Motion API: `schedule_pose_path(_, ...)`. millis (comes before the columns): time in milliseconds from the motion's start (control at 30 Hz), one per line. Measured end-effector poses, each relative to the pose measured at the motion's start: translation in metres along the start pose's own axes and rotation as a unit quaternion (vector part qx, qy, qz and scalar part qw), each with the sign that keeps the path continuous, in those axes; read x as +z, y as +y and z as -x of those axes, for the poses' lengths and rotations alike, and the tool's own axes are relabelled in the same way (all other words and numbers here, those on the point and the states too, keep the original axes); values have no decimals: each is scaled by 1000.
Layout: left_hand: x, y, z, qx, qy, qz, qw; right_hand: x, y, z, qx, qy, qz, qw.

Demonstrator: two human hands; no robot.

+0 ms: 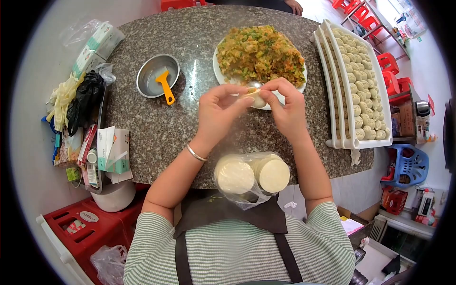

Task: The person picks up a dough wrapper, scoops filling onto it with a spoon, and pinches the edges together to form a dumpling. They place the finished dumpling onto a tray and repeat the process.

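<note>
Head view: both hands are together at the plate's near edge, fingertips closed on one dumpling [258, 99]. Left hand [219, 108] pinches one side, right hand [286, 105] the other; two-sided grip probably keeps the dough steady and its edge in reach of both thumbs. Can't tell how far it's sealed.

Filling [261, 50] is heaped on the plate [216, 71] just beyond the fingers, so likely a short reach and drips land on the plate. Round wrappers [235, 175] sit in two stacks in a plastic bag [246, 199] at the near edge, between the forearms; bag probably stops them drying.

Trays [351, 102] of shaped dumplings [362, 85] are stacked on the right, likely to save counter space. Metal bowl [139, 84] with orange-handled tool [165, 88] sits left, out of the hands' way.
</note>
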State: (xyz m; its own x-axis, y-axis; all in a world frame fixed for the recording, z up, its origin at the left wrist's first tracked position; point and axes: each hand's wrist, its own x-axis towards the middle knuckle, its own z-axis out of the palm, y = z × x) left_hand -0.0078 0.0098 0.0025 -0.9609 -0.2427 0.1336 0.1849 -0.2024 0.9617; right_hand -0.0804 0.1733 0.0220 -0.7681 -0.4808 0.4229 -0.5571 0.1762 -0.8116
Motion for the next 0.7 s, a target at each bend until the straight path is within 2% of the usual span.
schedule_pose_path(100,-2,-5,0,-47,0,8,999,-2,0,-1,36,15,-19,999)
schedule_pose_path(167,-2,-8,0,6,-16,-12,1000,-9,0,-2,80,-36,-33,996)
schedule_pose_path(300,1,-9,1,36,-23,10,999,-4,0,-2,34,-52,-19,998)
schedule_pose_path(400,4,-3,2,25,-4,5,1000,0,-2,0,29,-15,-11,999)
schedule_pose_path(467,5,-3,2,35,22,2,999,1,-1,1,-14,-14,9,1000)
schedule_pose_path(600,3,-3,0,10,24,24,999,3,-1,1,-19,5,39,999)
schedule_pose_path(700,2,-4,0,-25,10,32,999,0,1,2,35,24,-9,999)
